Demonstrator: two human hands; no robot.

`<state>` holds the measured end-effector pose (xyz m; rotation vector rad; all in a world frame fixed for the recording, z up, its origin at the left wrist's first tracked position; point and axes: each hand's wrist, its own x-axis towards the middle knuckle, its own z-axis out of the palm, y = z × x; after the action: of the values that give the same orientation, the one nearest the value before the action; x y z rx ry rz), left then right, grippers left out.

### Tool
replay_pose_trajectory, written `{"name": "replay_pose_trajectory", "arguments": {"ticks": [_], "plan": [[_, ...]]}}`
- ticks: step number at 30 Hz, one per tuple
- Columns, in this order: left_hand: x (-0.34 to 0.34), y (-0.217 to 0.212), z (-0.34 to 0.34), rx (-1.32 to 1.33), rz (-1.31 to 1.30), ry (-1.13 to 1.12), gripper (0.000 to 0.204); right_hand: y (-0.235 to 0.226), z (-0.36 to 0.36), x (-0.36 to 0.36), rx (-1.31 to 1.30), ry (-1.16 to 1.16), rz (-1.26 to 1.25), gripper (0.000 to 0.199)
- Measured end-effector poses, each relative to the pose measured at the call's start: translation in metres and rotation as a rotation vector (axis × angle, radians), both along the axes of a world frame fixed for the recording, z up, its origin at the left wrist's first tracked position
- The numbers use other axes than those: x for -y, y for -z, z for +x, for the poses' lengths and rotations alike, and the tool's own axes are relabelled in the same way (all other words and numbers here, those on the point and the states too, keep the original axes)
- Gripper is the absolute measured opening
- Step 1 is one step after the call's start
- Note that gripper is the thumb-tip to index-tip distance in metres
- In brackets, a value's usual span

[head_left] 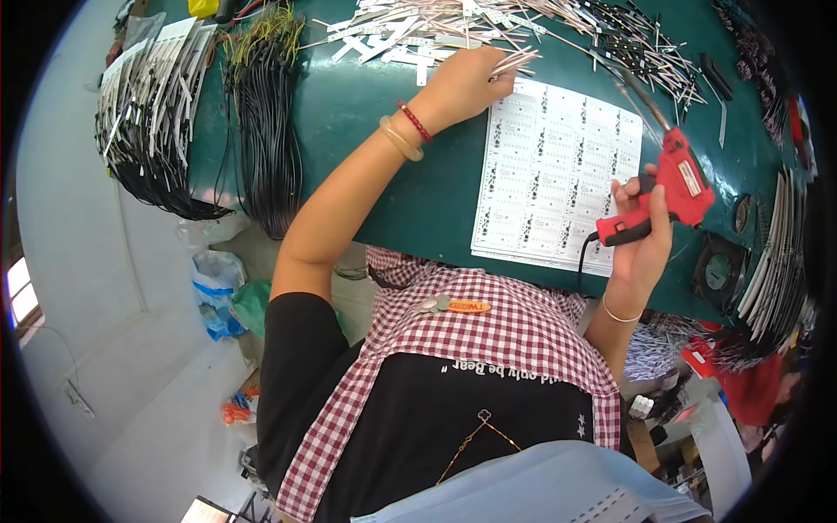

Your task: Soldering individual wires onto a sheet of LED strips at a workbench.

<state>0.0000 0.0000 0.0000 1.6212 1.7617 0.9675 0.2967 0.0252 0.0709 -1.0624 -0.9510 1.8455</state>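
My left hand (pixel 472 80) is closed on a small bundle of thin pinkish-white strips (pixel 518 61), whose ends poke out past the fingers. It is at the near side of a loose pile of white and pink strips (pixel 401 30) on the green table. Over to the right, my right hand (pixel 643 234) grips a red soldering gun (pixel 685 181) by its red-and-black handle, with the metal barrel pointing away and to the left. A black cord hangs from the handle. Between the hands lies a stack of white printed sheets (pixel 558 166), partly under the right hand.
Black-wire bundles with coloured ends (pixel 266 113) and white-tagged leads (pixel 153 113) hang over the table's left edge. Dark thin pieces (pixel 649 52) are heaped at the far right. A small black fan (pixel 719 268) and a bunch of grey leads (pixel 776 261) are at the near right.
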Motion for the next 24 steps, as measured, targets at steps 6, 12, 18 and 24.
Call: {"name": "replay_pose_trajectory", "arguments": {"ticks": [6,12,18,24], "plan": [[0.008,-0.002,-0.005,-0.050,0.071,-0.106,0.018,0.032,0.020,0.004,-0.017,0.245,0.194,0.035],[0.015,-0.006,0.003,-0.133,0.054,-0.146,0.019,0.041,0.044,0.009,-0.274,0.110,-0.008,0.033],[0.016,-0.004,-0.019,-0.167,0.141,-0.172,0.021,0.037,0.040,0.008,-0.252,0.124,0.030,0.033],[0.031,-0.020,-0.035,-0.005,-0.269,-0.191,0.026,-0.018,0.011,0.024,0.041,-0.080,0.143,0.036]]}}
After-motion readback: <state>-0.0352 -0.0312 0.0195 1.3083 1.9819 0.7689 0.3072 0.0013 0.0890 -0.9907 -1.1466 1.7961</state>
